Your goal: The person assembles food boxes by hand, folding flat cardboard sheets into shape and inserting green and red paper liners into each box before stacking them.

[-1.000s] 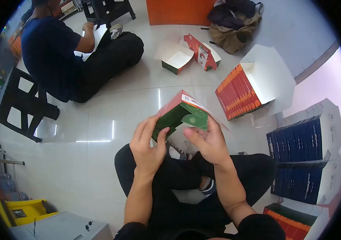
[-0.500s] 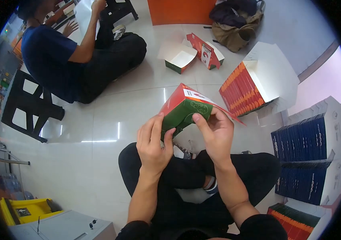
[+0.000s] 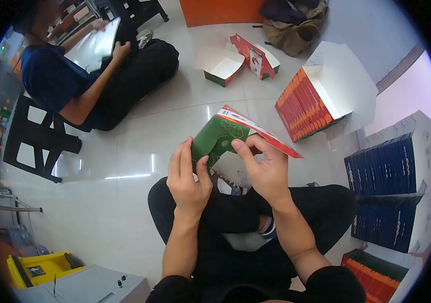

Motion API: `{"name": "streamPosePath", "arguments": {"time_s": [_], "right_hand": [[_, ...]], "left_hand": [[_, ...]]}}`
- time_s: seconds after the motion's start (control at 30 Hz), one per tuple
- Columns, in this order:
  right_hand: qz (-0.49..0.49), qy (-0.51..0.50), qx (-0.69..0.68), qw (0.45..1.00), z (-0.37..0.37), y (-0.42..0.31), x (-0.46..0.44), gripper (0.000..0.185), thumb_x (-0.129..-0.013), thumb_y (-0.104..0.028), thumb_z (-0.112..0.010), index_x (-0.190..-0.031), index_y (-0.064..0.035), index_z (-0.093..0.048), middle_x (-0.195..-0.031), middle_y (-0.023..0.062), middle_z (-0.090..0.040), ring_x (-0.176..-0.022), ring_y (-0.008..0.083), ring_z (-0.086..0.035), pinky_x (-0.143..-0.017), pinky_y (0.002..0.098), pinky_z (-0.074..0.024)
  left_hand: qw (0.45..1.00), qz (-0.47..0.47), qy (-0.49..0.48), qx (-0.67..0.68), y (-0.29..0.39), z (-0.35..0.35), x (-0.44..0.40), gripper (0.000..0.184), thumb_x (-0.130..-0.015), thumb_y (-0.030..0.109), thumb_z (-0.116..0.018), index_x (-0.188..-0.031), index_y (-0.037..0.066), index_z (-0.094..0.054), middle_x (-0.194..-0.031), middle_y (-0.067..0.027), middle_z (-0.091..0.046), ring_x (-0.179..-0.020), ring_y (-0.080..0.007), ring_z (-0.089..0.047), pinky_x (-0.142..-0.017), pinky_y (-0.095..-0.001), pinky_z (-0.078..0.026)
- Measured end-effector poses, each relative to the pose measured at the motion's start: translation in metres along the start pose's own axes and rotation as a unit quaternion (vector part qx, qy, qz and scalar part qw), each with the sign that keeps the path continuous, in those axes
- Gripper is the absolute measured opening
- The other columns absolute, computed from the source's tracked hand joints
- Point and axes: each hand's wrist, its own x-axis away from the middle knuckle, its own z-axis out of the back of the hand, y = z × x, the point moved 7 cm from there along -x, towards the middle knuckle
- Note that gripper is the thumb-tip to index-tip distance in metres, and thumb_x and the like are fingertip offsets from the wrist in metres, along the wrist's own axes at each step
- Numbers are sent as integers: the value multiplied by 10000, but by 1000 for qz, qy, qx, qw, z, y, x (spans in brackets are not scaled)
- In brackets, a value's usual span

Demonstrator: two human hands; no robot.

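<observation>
Both hands hold a red and green carton (image 3: 218,135) above my crossed legs, its green face turned toward me. My left hand (image 3: 189,171) grips the carton's lower left corner, thumb on the near side and fingers behind the edge. My right hand (image 3: 266,166) pinches its right side, the thumb on the green panel and the fingers behind, under a red and white flap. Beyond the carton, on the floor, stand an open carton with a white inside (image 3: 224,68) and a red carton (image 3: 256,58).
A co-worker (image 3: 89,81) sits at the upper left with a white sheet, beside a black stool (image 3: 41,136). Red flat cartons (image 3: 303,108), blue ones (image 3: 384,169) and more red ones (image 3: 372,275) line the right. A bag (image 3: 293,30) and a grey cabinet (image 3: 89,285) are also there.
The carton in my hands has tilted, showing more of its green face, and its end opening no longer shows. The co-worker's sheet has moved and been lowered.
</observation>
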Motion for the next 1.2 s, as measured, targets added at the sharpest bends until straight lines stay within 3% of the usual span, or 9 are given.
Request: {"name": "streamPosePath", "arguments": {"time_s": [0.23, 0.4, 0.7, 0.8, 1.0, 1.03, 1.1, 1.17, 1.2], "right_hand": [[-59, -35, -14, 998, -21, 19, 9, 235, -903, -143, -735, -757, 0, -621, -675, 16, -581, -620, 85, -544, -613, 249, -458], [75, 14, -63, 995, -23, 12, 10, 215, -919, -118, -717, -780, -8, -595, -682, 15, -564, -635, 82, -557, -605, 265, -473], [-2, -37, -79, 996, -9, 13, 0, 209, -895, -118, -740, -783, -13, -598, -691, 33, -594, -649, 88, -584, -599, 262, -486], [6, 13, -118, 993, -17, 18, 5, 204, -893, -125, -745, -785, -14, -612, -702, 35, -606, -638, 88, -569, -592, 261, -476], [81, -14, 8, 997, -23, 15, 8, 192, -891, -136, -753, -817, -7, -633, -744, 31, -631, -666, 89, -569, -608, 271, -479], [105, -31, 1, 994, -25, 15, 7, 179, -897, -184, -742, -927, -21, -673, -822, 57, -662, -731, 148, -615, -652, 303, -496], [129, -48, -5, 990, -23, 12, 6, 238, -902, -231, -730, -1037, -35, -714, -901, 83, -693, -795, 208, -661, -695, 335, -513], [-10, -82, -141, 987, -18, 19, 1, 258, -880, -260, -757, -1033, -55, -723, -909, 64, -684, -798, 178, -647, -687, 311, -508], [12, -102, -86, 991, -9, 8, -2, 308, -845, -266, -790, -1060, -59, -712, -889, 51, -675, -780, 158, -629, -676, 283, -498]], "left_hand": [[1000, 29, 0, -4, 0, -5, 1, 335, -949, 68, -611, -1251, -69, -569, -1127, -239, -645, -1023, -385, -653, -861, -420, -526], [998, 65, -14, 5, -3, -8, 3, 322, -966, 98, -599, -1245, -62, -579, -1098, -223, -650, -983, -366, -654, -849, -404, -513], [998, 63, -21, 18, 5, -10, 3, 318, -988, 117, -573, -1247, -66, -580, -1104, -223, -653, -998, -358, -654, -854, -405, -511], [997, 68, -22, 18, 2, -10, 3, 316, -987, 117, -574, -1245, -66, -580, -1102, -223, -653, -994, -359, -654, -852, -408, -511], [997, 72, -24, 35, 3, -12, 5, 315, -986, 112, -583, -1247, -65, -578, -1094, -224, -646, -975, -330, -663, -826, -373, -520], [997, 72, -24, 36, 2, -12, 6, 315, -986, 112, -583, -1247, -65, -578, -1094, -224, -646, -975, -330, -663, -826, -373, -520], [994, 88, -31, 61, -1, -14, 8, 334, -999, 120, -579, -1268, -77, -569, -1140, -204, -652, -1002, -277, -662, -854, -347, -523], [952, 232, -14, 202, -23, -17, 15, 353, -1020, 147, -566, -1286, -86, -563, -1198, -182, -646, -1040, -222, -644, -880, -329, -525], [919, 280, 21, 278, -34, -15, 15, 372, -1026, 157, -561, -1309, -84, -545, -1128, -140, -667, -1007, -196, -660, -863, -290, -520]]}}
